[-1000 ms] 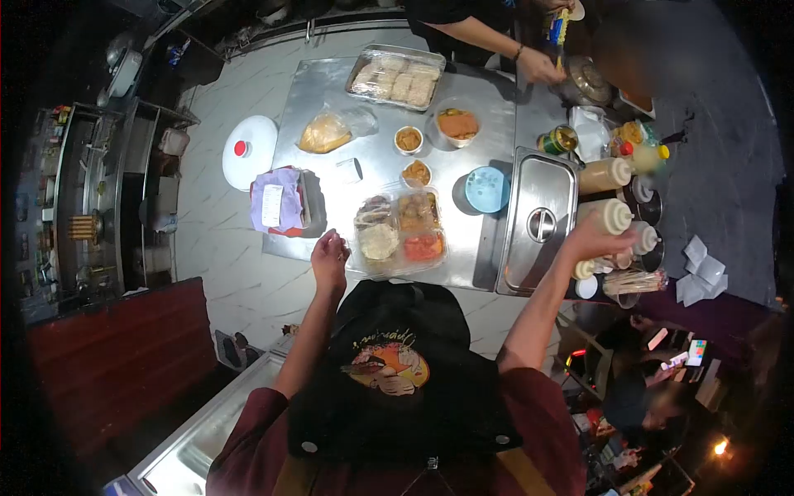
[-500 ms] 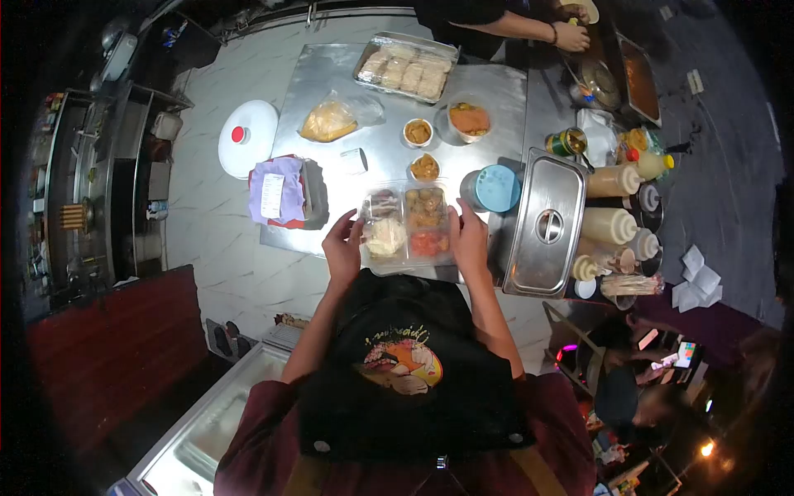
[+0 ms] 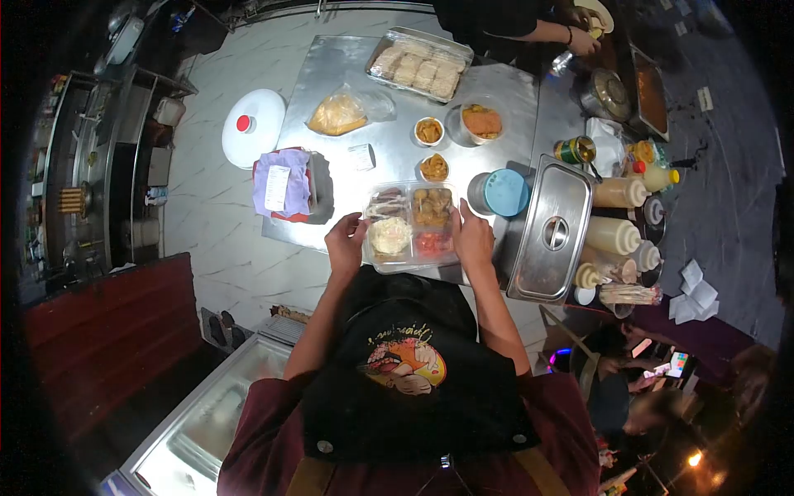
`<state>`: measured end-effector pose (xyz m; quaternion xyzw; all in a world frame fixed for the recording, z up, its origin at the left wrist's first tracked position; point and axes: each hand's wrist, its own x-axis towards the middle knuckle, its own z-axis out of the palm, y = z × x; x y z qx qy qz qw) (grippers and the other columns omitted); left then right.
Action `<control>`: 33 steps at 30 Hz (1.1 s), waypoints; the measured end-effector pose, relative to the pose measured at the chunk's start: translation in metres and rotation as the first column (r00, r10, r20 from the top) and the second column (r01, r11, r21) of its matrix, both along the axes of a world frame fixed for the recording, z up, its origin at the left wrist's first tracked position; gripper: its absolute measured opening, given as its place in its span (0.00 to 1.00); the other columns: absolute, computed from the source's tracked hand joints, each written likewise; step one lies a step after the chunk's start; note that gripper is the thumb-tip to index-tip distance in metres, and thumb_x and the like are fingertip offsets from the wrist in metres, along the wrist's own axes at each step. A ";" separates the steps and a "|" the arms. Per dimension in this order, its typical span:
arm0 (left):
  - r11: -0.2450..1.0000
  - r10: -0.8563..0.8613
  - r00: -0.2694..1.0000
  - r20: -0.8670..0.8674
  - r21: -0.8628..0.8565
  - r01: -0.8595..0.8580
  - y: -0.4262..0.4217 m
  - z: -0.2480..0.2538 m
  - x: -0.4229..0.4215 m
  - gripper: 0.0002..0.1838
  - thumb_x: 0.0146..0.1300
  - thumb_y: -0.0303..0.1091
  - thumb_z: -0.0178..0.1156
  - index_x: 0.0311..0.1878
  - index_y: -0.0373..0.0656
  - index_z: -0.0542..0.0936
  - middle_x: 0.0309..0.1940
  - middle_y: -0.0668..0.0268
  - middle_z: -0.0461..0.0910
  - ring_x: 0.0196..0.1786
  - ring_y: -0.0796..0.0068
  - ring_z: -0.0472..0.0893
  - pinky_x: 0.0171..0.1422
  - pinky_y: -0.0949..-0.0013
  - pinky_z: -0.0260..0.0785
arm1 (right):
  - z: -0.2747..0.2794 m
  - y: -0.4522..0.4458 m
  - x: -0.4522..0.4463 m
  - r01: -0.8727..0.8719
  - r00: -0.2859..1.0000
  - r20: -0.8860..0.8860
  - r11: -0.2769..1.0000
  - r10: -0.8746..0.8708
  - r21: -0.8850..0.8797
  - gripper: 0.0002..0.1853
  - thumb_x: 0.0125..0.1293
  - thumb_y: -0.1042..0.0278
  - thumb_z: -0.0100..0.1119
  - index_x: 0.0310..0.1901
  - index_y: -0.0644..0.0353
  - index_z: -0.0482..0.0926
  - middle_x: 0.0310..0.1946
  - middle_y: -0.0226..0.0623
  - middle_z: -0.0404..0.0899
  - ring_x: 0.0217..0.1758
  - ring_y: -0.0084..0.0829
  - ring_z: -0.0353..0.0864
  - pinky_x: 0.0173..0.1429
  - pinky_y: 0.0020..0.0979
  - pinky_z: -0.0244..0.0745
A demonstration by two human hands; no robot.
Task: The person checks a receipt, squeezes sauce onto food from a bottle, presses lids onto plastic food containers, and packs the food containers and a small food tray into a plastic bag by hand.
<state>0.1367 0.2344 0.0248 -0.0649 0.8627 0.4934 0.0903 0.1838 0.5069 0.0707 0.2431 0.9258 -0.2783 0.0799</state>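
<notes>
A clear plastic compartment food container (image 3: 411,263) lies at the near edge of the metal table, close to my apron. Its compartments hold a pale mound of food (image 3: 389,236), dark strips with white sauce (image 3: 386,203), brown chunks (image 3: 432,207) and red pieces (image 3: 432,243). My left hand (image 3: 346,241) grips the left side, fingers curled at the rim. On the opposite side, my right hand (image 3: 474,240) has its fingers on the right rim. Just beyond the container stands a small cup of orange-brown food (image 3: 434,168), with a similar cup (image 3: 428,131) behind it.
Right of the container are a blue-lidded tub (image 3: 506,193), a lidded steel pan (image 3: 549,240) and several sauce bottles (image 3: 616,236). A purple cloth (image 3: 269,169) lies left. A bag (image 3: 339,114) and tray (image 3: 420,66) sit farther back. Another person's hand (image 3: 584,40) works at upper right.
The view has shifted slightly, so the table items appear a little to the right. Glare over the container has lessened, and its food shows more clearly. Both my hands stay at its sides.
</notes>
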 end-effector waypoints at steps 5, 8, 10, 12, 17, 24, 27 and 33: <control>0.984 -0.144 0.985 -0.100 -0.122 0.131 0.004 0.019 -0.011 0.31 0.64 0.28 0.72 0.71 0.40 0.75 0.60 0.50 0.81 0.59 0.61 0.84 0.60 0.60 0.80 | -0.015 0.003 0.006 0.037 0.999 0.003 0.999 -0.037 -0.039 0.24 0.79 0.48 0.50 0.64 0.54 0.81 0.32 0.58 0.86 0.38 0.62 0.88 0.46 0.57 0.83; 0.816 -0.555 0.785 -0.275 -0.360 0.452 0.016 0.047 -0.047 0.38 0.61 0.23 0.71 0.75 0.43 0.70 0.70 0.50 0.74 0.72 0.52 0.75 0.73 0.56 0.71 | -0.012 0.004 0.008 0.011 1.000 0.003 1.000 -0.011 0.000 0.24 0.79 0.47 0.50 0.64 0.54 0.82 0.30 0.58 0.86 0.37 0.62 0.88 0.45 0.57 0.83; 0.752 -0.657 0.702 -0.275 -0.310 0.582 0.024 0.037 -0.062 0.35 0.59 0.21 0.64 0.73 0.41 0.71 0.68 0.47 0.75 0.72 0.47 0.73 0.77 0.54 0.65 | -0.004 0.004 0.004 -0.026 1.000 0.008 1.000 0.026 0.017 0.25 0.79 0.46 0.50 0.63 0.55 0.82 0.30 0.57 0.86 0.37 0.62 0.88 0.45 0.56 0.83; 0.629 -0.758 0.616 -0.214 -0.489 0.605 0.028 0.018 -0.069 0.34 0.63 0.25 0.66 0.74 0.41 0.71 0.70 0.50 0.74 0.75 0.51 0.71 0.79 0.53 0.64 | 0.006 0.005 -0.001 -0.066 0.992 0.111 0.998 0.065 0.013 0.24 0.78 0.50 0.53 0.64 0.57 0.80 0.40 0.61 0.86 0.45 0.59 0.87 0.46 0.54 0.84; 0.625 -0.755 0.601 -0.263 -0.567 0.537 0.036 0.001 -0.055 0.31 0.76 0.42 0.59 0.75 0.34 0.67 0.74 0.47 0.69 0.79 0.44 0.64 0.82 0.41 0.54 | -0.002 -0.004 0.002 -0.067 0.976 -0.197 0.985 0.097 0.156 0.28 0.68 0.64 0.64 0.69 0.58 0.74 0.68 0.59 0.71 0.69 0.49 0.75 0.65 0.51 0.76; 0.634 -0.699 0.705 -0.119 -0.559 0.535 0.053 0.020 -0.043 0.39 0.78 0.47 0.55 0.81 0.32 0.57 0.82 0.43 0.53 0.86 0.45 0.50 0.86 0.40 0.43 | -0.006 -0.039 -0.025 -0.419 0.813 -0.334 0.878 0.477 0.232 0.33 0.65 0.67 0.61 0.74 0.53 0.71 0.77 0.38 0.66 0.81 0.37 0.63 0.83 0.49 0.53; 0.638 -0.671 0.735 -0.095 -0.578 0.509 0.050 0.020 -0.032 0.39 0.79 0.46 0.53 0.82 0.31 0.53 0.83 0.43 0.50 0.87 0.47 0.48 0.87 0.41 0.39 | -0.017 -0.043 -0.027 -0.421 0.819 -0.304 0.870 0.486 0.256 0.32 0.67 0.64 0.59 0.75 0.51 0.70 0.78 0.32 0.66 0.82 0.33 0.62 0.84 0.50 0.51; 0.714 -0.559 0.825 -0.077 -0.552 0.432 0.044 0.018 0.020 0.51 0.75 0.54 0.56 0.81 0.24 0.46 0.84 0.36 0.41 0.87 0.39 0.42 0.87 0.41 0.37 | -0.019 -0.047 -0.028 -0.422 0.837 -0.237 0.858 0.493 0.292 0.32 0.68 0.62 0.58 0.75 0.51 0.70 0.79 0.28 0.65 0.83 0.29 0.60 0.85 0.58 0.46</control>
